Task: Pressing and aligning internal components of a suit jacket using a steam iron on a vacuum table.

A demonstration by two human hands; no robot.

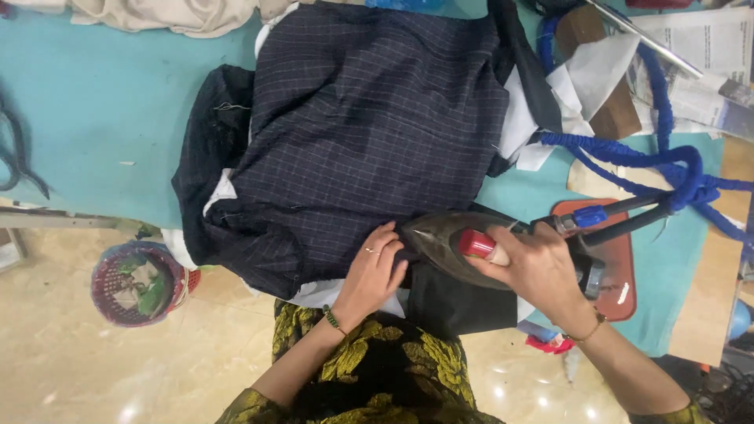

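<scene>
While the right hand (542, 271) grips the iron (463, 243), a basket (129, 284) holds scraps.

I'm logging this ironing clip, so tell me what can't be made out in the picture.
Head view only:
- Soleplate of the iron: faces down onto the checked garment.
- Red handle: mostly covered by the right hand.
- Cloth under the left hand: hidden by the palm.
- Blue cord: cut off at the right edge.
- Basket contents: too small to tell.
</scene>
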